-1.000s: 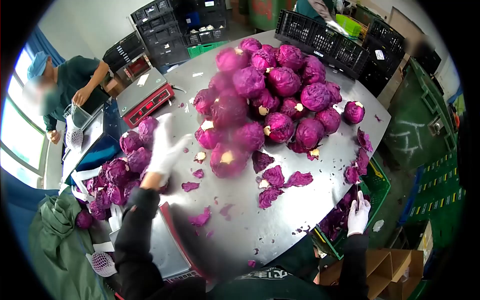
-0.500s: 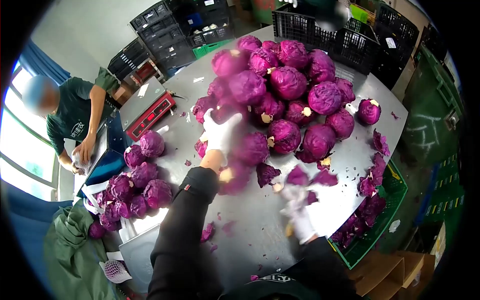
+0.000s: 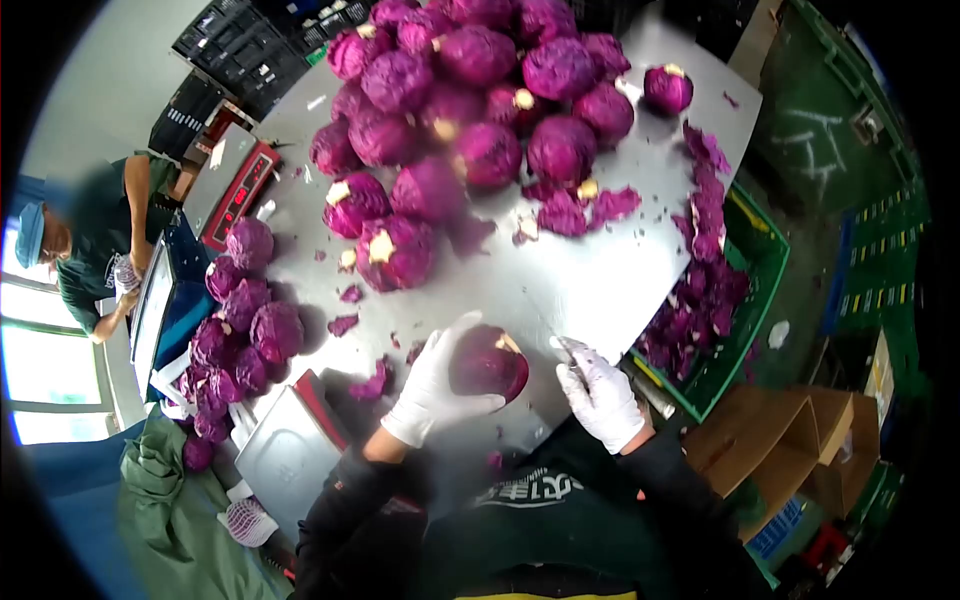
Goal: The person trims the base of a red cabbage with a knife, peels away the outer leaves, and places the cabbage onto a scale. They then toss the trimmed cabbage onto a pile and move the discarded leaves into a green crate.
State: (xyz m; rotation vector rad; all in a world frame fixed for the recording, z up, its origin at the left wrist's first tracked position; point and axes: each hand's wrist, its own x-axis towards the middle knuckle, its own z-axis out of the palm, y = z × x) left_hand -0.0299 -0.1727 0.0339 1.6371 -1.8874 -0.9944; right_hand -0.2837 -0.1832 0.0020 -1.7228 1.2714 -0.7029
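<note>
White-gloved, my left hand (image 3: 438,385) is wrapped round the left side of a red cabbage (image 3: 487,366), close to my body at the near edge of the metal table (image 3: 480,285). The cabbage's pale cut stem points up and to the right. To its right, my right hand (image 3: 603,398), also gloved, is closed on a thin knife (image 3: 563,344) whose blade is hard to make out. A big pile of cabbages (image 3: 476,55) lies at the far side of the table. Loose purple leaves (image 3: 565,212) lie in front of that pile.
At the right, a green crate (image 3: 775,255) holds trimmed leaves, with cardboard boxes (image 3: 760,440) below it. More cabbages (image 3: 275,332) are heaped at the left near a red scale (image 3: 240,195). A co-worker (image 3: 95,235) stands beyond, holding a netted item.
The view has tilted down. My left hand has come from the pile to near my body and now holds a cabbage. My right hand has left the loose leaves and moved close to it.
</note>
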